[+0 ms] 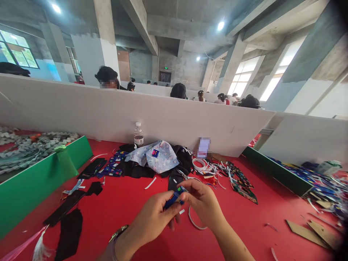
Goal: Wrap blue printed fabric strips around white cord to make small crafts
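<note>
Close to the near edge of the red counter [244, 224], about midway along it: left hand [154, 217] and right hand [202, 199], meeting on one small blue strip [174, 197]. Left grip pressed together on the strip's lower end, thumb over forefinger, other fingers curled beneath. Right grip pinching the upper end, with a speck of green there, fingertips bent inward. Strip held clear of the counter, between the two hands, long axis slanting from low on the left to high on the right. Neither hand nearer than the other, both touching it. Watch [119, 232] on the left wrist. Just below the right hand, flat on the counter, a loop of white band [194, 224], apart from the strip. Beyond the hands, toward the far edge, a heap of dark and pale printed cloth [159, 156], with a water bottle [138, 135] upright behind it against the white partition [81, 108]. Right of the heap, a roll of white tape [199, 164] and scattered trimmings. Along the left edge, a green divider [35, 181] and black cloth pieces [69, 232]. Near the right corner, cardboard scraps [312, 230]. Other people seated past the partition, none reaching in.
</note>
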Demonstrator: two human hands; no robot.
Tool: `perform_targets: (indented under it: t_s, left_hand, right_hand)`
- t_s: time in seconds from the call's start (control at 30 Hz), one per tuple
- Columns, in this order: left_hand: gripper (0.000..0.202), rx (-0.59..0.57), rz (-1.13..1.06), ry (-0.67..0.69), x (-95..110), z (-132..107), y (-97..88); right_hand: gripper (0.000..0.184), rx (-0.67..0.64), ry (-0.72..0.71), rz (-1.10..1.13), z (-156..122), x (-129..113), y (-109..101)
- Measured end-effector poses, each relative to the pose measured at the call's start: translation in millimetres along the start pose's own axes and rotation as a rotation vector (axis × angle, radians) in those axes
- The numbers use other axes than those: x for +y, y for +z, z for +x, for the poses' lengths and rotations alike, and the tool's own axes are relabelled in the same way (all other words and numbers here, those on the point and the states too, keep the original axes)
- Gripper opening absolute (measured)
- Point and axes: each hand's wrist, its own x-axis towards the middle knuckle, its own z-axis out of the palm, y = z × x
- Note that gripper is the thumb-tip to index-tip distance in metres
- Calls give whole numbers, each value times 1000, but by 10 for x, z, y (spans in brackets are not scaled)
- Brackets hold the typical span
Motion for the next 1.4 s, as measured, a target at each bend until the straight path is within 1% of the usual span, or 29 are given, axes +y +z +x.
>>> perform_targets:
  t_s: [0.1, 0.27, 0.4, 0.63, 0.87, 1.07, 1.17, 1.3, 1.4]
  left_hand:
    - [36, -1, 9, -2, 21, -30, 0]
    - [32, -8, 5, 15, 32, -59, 6]
    - [30, -15, 26, 26, 16, -72, 16]
    - [28, -10, 55, 53, 17, -125, 32]
    - [40, 42, 134, 84, 56, -188, 50]
    - [42, 59, 135, 61, 82, -222, 62]
    - [42, 72, 131, 55, 99, -246, 75]
    - [41, 94, 125, 47, 127, -277, 84]
    - [40, 93, 124, 47, 151, -317, 84]
  right_hand:
    - [33, -40, -11, -69, 0, 2, -10]
    - [27, -25, -94, -212, -15, -37, -18]
    - [28, -35, -104, -227, -36, -85, -1]
    - [28, 0, -147, -294, -75, -115, 23]
    - [22, 75, -336, -465, -145, -237, 34]
    - [17, 104, -406, -481, -187, -329, 81]
    - [13, 167, -461, -510, -220, -331, 133]
    - [7, 281, -608, -579, -268, -319, 214]
    - [8, 306, -727, -609, -293, -333, 252]
